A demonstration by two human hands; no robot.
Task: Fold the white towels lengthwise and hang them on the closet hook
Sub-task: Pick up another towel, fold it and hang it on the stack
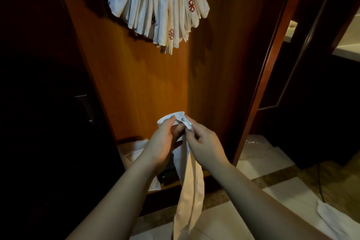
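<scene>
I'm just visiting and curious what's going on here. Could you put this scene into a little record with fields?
Setting: wooden closet panel
Left hand: grips the top of the white towel
Right hand: pinches the same top end
Towel state: narrow strip, hanging down
Already hung: bunch of towels with red emblems, hook itself hidden
Also visible: white cloth on the tiled floor

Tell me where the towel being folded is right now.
Head view, bottom centre: the towel hangs from the left hand and right hand, below the hung towels.
</scene>
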